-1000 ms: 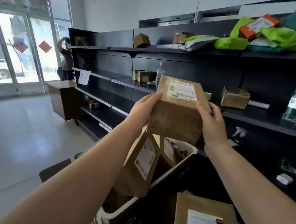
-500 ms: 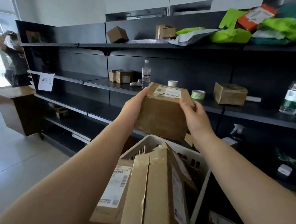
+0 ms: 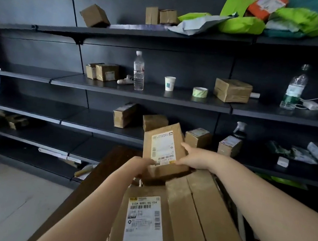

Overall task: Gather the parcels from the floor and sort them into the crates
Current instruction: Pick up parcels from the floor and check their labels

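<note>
Filling the near foreground, two large cardboard boxes lie side by side under the person's forearms: one with a long white shipping label (image 3: 144, 224) facing up, the other a plain taped box (image 3: 201, 213) running away toward the shelves. Their near ends are cut off by the lower edge of the view, and whatever crate holds them is hidden beneath them.

Just beyond, both hands grip a smaller brown parcel (image 3: 163, 150). It is a flat cardboard box with a white label printed with barcodes and a small yellow patch at the lower corner; the print is too blurred to read. The left hand (image 3: 139, 165) curls round its lower left corner, fingers mostly hidden behind the box. The right hand (image 3: 195, 157) clasps the right edge, thumb across the front face beside the label. The parcel stands nearly upright, long axis running bottom to top and leaning slightly right, label facing the person, its lower end dipping behind the big boxes.

Behind it, dark shelving (image 3: 137, 94) carries small brown boxes, a clear water bottle (image 3: 139, 71), a paper cup (image 3: 169, 83) and a tape roll (image 3: 200, 92). Green mailer bags (image 3: 242, 25) crowd the top shelf.
</note>
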A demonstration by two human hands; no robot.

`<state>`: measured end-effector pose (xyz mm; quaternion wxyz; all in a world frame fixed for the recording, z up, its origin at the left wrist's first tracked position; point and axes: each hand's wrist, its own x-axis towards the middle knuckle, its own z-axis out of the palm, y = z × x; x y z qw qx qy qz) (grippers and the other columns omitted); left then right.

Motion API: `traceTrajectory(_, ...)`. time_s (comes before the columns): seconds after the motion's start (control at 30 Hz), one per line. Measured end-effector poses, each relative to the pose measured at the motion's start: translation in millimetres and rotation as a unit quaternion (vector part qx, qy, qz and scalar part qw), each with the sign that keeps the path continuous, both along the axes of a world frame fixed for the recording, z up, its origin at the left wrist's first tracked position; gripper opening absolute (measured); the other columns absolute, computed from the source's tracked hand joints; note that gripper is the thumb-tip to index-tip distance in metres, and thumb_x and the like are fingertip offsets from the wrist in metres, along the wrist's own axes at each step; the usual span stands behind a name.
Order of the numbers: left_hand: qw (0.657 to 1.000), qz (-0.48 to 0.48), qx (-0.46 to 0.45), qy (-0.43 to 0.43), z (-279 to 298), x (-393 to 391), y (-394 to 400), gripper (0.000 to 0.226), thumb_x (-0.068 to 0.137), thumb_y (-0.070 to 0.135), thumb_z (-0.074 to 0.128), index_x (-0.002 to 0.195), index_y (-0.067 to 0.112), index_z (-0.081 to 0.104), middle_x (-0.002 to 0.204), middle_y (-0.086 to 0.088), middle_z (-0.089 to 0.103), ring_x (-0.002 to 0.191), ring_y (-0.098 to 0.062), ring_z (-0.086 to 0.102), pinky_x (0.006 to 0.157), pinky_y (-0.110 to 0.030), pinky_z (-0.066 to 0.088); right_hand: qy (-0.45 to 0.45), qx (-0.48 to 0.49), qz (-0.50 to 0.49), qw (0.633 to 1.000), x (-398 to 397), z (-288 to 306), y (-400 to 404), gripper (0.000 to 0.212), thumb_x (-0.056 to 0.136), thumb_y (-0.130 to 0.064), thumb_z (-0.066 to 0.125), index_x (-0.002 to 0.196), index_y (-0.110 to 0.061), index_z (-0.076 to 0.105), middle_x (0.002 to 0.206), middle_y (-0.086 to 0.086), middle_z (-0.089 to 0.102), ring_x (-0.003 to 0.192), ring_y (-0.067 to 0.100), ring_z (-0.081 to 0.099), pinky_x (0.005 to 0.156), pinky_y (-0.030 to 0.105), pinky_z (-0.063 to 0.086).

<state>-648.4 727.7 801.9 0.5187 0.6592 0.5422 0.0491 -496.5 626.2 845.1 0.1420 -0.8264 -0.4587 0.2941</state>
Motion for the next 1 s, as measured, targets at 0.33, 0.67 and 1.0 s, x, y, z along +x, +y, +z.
traceTrajectory(0.33,0.995,-0.060,0.082,-0.002,-21,8,4,0.052,0.088,0.033,0.055,0.133,0.010,0.044,0.123,-0.009,0.053,0.088,-0.017,0.052,0.064,-0.026,0.039,-0.034,0.181,-0.082,0.979,0,13,-33,0.033,0.091,-0.036,0.052,0.110,-0.014,0.066,0.119,0.002,0.061,0.090,0.011,0.050,0.074,0.024,0.038)
traceTrajectory(0.67,0.960,-0.063,0.198,-0.185,53,72,-110,0.049,0.087,0.037,0.056,0.132,0.022,0.046,0.129,-0.005,0.050,0.111,-0.021,0.048,0.092,-0.036,0.041,0.021,0.371,-0.203,0.906,41,52,-160,0.011,0.087,-0.026,0.057,0.093,-0.020,0.065,0.087,-0.005,0.062,0.096,0.019,0.060,0.089,0.036,0.049)
traceTrajectory(1.0,0.936,-0.161,0.209,-0.232,93,149,-259,0.043,0.086,0.034,0.057,0.128,0.026,0.050,0.108,0.009,0.047,0.096,-0.009,0.042,0.074,-0.022,0.036,0.062,0.389,-0.246,0.886,113,46,-306,0.007,0.088,-0.032,0.057,0.081,-0.031,0.058,0.085,-0.010,0.062,0.074,0.005,0.057,0.059,0.021,0.040)
